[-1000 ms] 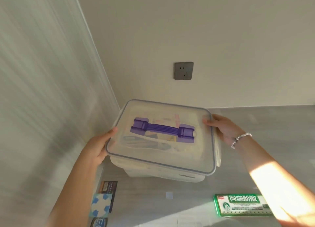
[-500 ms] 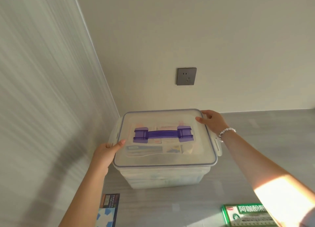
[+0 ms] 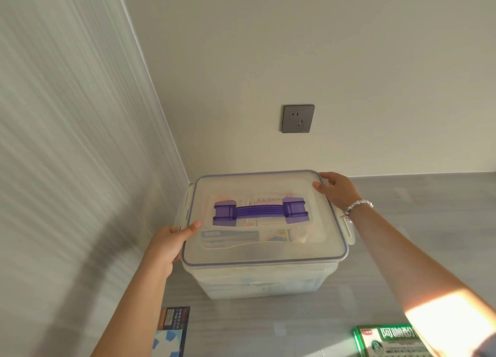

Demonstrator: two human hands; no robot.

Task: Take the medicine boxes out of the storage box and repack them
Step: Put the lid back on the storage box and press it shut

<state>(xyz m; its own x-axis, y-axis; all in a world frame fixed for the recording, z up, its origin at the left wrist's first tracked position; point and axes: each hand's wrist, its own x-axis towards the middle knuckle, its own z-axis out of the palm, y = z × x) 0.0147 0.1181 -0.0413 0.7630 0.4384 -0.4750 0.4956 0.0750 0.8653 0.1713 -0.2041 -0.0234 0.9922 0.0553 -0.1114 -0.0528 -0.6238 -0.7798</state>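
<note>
A translucent storage box point(image 3: 257, 279) stands on the grey table in the corner by the walls. Its clear lid point(image 3: 268, 252) with a purple handle point(image 3: 260, 211) lies flat on top, and medicine boxes show dimly through it. My left hand point(image 3: 167, 245) grips the lid's near-left edge, thumb on top. My right hand point(image 3: 336, 189) holds the lid's far-right corner, a bead bracelet on the wrist. A green and white medicine box point(image 3: 386, 342) lies at the bottom right, partly behind my right forearm. A dark and blue medicine box point(image 3: 170, 331) lies at the bottom left.
A grey wall socket point(image 3: 298, 118) sits on the back wall above the box. A ribbed wall panel point(image 3: 67, 168) runs close along the left. Grey table surface point(image 3: 416, 222) stretches to the right of the box.
The lid was tilted above the box a second ago; both hands lowered it and it now lies flat on the box. The view shifted slightly downward.
</note>
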